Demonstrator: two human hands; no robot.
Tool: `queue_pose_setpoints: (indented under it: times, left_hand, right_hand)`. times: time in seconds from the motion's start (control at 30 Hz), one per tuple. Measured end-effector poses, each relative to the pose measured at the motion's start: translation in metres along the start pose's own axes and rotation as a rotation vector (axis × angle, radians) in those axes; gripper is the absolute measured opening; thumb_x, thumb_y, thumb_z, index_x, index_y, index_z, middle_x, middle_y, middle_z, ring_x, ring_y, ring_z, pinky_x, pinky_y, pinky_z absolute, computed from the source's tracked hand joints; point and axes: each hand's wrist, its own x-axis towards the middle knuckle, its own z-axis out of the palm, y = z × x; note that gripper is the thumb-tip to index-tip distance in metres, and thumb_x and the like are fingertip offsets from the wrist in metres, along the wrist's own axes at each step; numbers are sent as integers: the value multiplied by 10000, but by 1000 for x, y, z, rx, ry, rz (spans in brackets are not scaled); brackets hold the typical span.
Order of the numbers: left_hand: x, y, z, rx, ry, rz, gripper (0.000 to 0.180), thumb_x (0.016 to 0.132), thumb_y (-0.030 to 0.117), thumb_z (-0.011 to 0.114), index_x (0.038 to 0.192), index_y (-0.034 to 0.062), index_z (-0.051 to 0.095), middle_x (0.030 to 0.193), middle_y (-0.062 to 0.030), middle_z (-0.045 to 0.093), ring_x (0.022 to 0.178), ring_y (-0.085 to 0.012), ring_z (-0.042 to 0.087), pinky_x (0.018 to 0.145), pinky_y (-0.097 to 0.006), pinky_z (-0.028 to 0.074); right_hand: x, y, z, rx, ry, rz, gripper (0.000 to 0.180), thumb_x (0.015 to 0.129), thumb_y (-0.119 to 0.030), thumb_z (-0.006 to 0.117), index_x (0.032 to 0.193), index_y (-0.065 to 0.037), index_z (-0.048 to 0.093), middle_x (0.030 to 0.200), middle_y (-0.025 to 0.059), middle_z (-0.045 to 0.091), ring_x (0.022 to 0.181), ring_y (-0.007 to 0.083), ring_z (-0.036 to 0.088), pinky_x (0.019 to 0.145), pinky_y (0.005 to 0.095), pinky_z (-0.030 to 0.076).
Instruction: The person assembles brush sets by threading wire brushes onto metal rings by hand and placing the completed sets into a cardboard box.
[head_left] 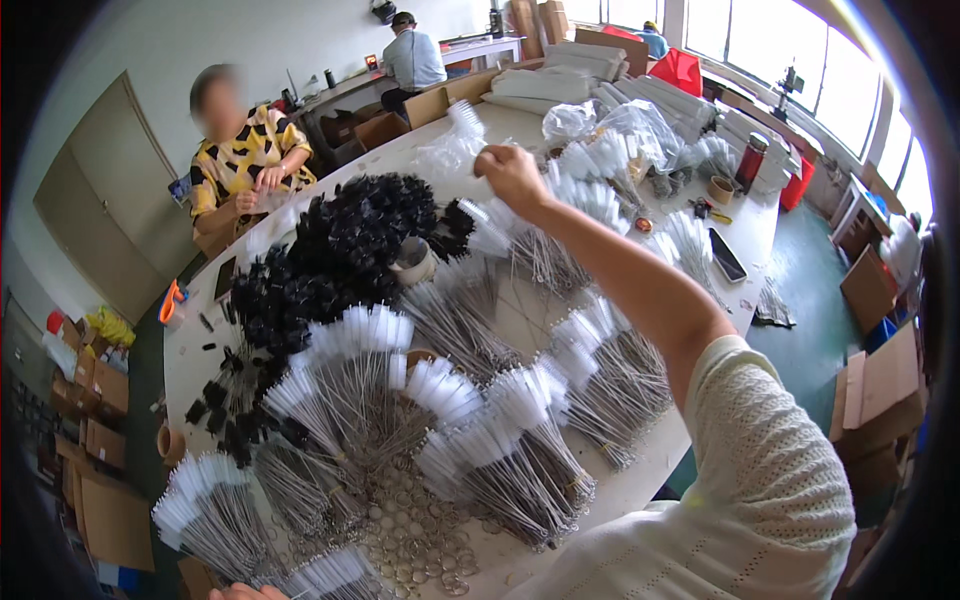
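Observation:
My right arm stretches far across the table. My right hand (512, 178) is closed, its fingers curled together; what they hold, if anything, I cannot make out. Just beyond it lies a crumpled clear plastic bag (452, 150), with white brush heads (466, 118) at its top. Below that hand are thin wire-handled brushes with white bristles (492, 228). Only a strip of my left hand (246, 593) shows at the lower edge, its fingers mostly hidden. Beside it lies a bundle of white-bristled brushes (335, 575). Loose metal rings (418, 530) are spread close by.
Black-bristled brush heads (345, 230) form a big heap at left centre, next to a tape roll (413, 262). More white brush bundles (520, 410) cover the near table. A phone (728, 256) and red thermos (750, 163) stand right. A co-worker (245, 160) sits across, hands together.

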Motion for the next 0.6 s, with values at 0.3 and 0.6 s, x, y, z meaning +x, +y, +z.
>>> queue_pose_setpoints:
  times: [0.3, 0.6]
  left_hand:
    - [3, -21, -8, -7, -286, -83, 603, 937, 484, 376, 841, -79, 570, 508, -9, 301, 425, -68, 195, 374, -203, 171]
    - [-4, -26, -4, -91, -499, -67, 433, 969, 296, 410, 939, -80, 623, 527, -37, 407, 426, -51, 233, 403, -205, 211]
  right_hand:
    - [58, 186, -137, -983, -460, -462, 175, 789, -167, 547, 877, -46, 637, 813, 125, 618, 746, 220, 602, 708, 290, 497]
    - [20, 217, -127, -764, -417, 460, 362, 546, -278, 775, 779, -22, 670, 786, 136, 661, 758, 261, 636, 696, 352, 509]
